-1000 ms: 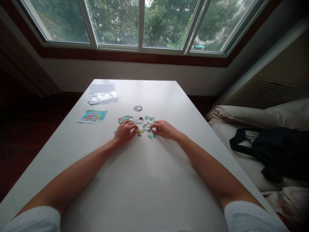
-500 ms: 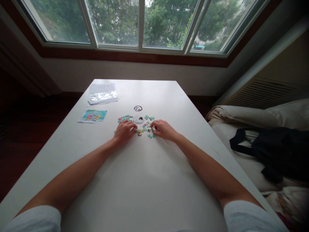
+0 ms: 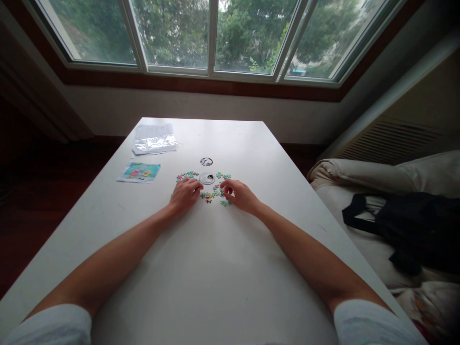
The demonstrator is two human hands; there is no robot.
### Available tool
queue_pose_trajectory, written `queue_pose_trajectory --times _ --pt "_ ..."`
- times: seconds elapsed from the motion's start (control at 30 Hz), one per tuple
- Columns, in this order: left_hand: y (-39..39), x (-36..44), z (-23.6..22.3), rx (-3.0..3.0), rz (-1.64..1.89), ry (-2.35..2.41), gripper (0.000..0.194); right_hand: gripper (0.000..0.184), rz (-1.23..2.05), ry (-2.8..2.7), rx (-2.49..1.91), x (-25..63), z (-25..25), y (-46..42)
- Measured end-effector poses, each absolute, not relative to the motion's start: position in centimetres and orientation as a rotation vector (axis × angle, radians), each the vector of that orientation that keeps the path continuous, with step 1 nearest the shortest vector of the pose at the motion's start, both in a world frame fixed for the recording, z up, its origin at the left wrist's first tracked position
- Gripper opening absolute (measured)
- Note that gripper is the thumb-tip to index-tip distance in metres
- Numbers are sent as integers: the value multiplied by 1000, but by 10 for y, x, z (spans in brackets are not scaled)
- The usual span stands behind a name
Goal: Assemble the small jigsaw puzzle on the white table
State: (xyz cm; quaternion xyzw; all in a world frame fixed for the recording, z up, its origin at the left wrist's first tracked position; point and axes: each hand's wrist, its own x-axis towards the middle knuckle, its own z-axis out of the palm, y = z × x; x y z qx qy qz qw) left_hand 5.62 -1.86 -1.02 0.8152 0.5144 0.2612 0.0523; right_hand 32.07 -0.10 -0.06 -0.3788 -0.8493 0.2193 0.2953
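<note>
Small jigsaw pieces (image 3: 208, 196), mostly green with some yellow and pink, lie loosely between my hands on the white table. My left hand (image 3: 185, 195) rests at their left side, fingers curled and thumb close to them; whatever is in its fingertips is hidden. Another group of jigsaw pieces (image 3: 187, 175) lies just beyond that hand. On the right, my right hand (image 3: 241, 195) hovers over some pieces, its index finger and thumb apart. More green pieces (image 3: 223, 176) lie beyond its fingertips. Some pieces are covered by the hands.
A round grommet (image 3: 206, 178) and a round hole (image 3: 206, 162) are in the tabletop (image 3: 215, 268). Left of them lie a colourful cartoon picture sheet (image 3: 141, 171) and a clear plastic bag (image 3: 155, 139). A sofa with a dark bag (image 3: 413, 225) stands at right.
My right hand has shifted slightly left, and its index finger and thumb have spread apart. My left hand stays nearly in place, its fingertips a little changed.
</note>
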Motion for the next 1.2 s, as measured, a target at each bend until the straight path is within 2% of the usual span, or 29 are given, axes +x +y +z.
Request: queue_pose_trajectory --times 0.17,0.63,0.9,1.2 --pt "-19 57 -10 2475 769 1594 22 13 739 -2220 -889 294 -3 -19" --pt "-18 59 -10 2483 778 1581 20 19 579 -2198 -948 278 -14 -28" --pt "-20 59 -9 2485 777 1556 19 14 299 -2327 -931 288 -13 -27" --pt "-13 46 -2 2550 642 1235 19 9 210 -2436 -854 291 -12 -29"
